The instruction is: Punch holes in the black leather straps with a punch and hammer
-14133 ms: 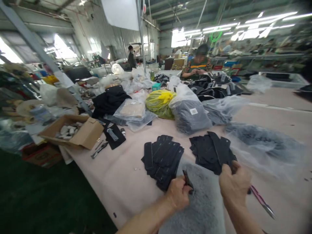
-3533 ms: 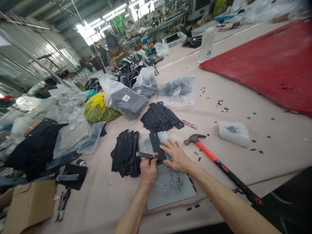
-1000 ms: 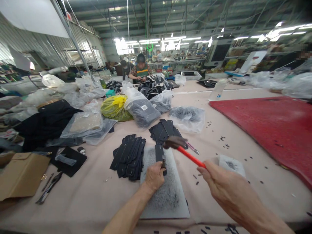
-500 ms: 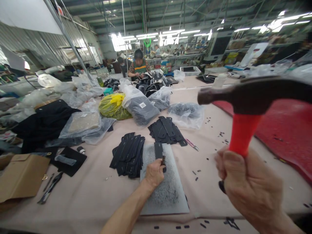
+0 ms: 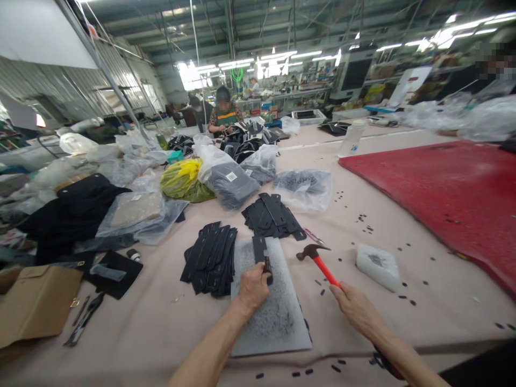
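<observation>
My left hand [image 5: 253, 287] is closed around a dark punch tool [image 5: 267, 267], which stands on a black strip [image 5: 258, 248] lying on a speckled grey-white board [image 5: 278, 328]. Right of the board, my right hand [image 5: 355, 306] grips the red handle of a claw hammer [image 5: 322, 262]; its dark head hangs over the table beside the board's edge. One fanned pile of black strips [image 5: 212, 258] lies left of the board, and another pile [image 5: 272, 215] lies behind it. Pink-handled snips [image 5: 313, 235] rest near the second pile.
A white block [image 5: 378, 266] sits right of the hammer, near a red mat [image 5: 447, 188]. Plastic bags [image 5: 231, 180] and a yellow bag [image 5: 185, 180] stand behind the piles. A brown case [image 5: 36, 301] lies at left. A person [image 5: 224, 113] sits across the table.
My right hand has lowered the hammer from close in front of the camera to near the board. The view has shifted slightly; my left hand still holds the punch on the strip.
</observation>
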`<state>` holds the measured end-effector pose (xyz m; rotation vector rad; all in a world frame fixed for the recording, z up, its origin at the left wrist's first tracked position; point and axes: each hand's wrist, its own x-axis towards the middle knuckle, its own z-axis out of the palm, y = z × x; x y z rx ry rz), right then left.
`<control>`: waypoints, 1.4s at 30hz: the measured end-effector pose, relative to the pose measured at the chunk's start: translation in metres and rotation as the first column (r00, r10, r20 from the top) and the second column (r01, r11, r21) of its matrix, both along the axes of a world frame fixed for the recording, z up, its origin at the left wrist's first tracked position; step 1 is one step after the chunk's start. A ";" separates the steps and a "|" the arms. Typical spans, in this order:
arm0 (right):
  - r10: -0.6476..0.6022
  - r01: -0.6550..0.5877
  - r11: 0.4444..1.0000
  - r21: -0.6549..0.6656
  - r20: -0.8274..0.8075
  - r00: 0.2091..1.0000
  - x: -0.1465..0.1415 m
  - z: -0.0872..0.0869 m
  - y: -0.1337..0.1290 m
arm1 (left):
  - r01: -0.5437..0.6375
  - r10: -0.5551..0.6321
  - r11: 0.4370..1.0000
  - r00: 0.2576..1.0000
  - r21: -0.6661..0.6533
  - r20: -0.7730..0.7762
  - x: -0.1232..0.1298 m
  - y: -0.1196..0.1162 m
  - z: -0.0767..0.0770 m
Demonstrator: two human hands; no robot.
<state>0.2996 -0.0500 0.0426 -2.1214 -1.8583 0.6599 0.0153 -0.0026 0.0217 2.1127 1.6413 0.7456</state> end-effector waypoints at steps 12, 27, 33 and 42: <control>0.284 -0.250 0.907 0.338 -0.055 0.957 -0.134 -0.001 0.024 | 0.000 0.006 0.998 0.993 -0.055 0.114 -0.001 0.002 0.003; 0.218 -0.160 0.920 0.357 -0.128 0.968 -0.142 -0.010 0.029 | -0.225 0.241 0.970 0.911 -0.086 0.335 -0.027 0.001 -0.001; 0.228 -0.198 0.929 0.313 -0.064 0.971 -0.145 -0.010 0.034 | -0.135 0.166 0.985 0.919 -0.110 0.357 -0.028 -0.003 -0.011; 0.205 -0.163 0.942 0.295 -0.119 0.971 -0.154 -0.017 0.037 | -0.172 0.175 0.985 0.963 -0.034 0.203 -0.026 -0.003 -0.016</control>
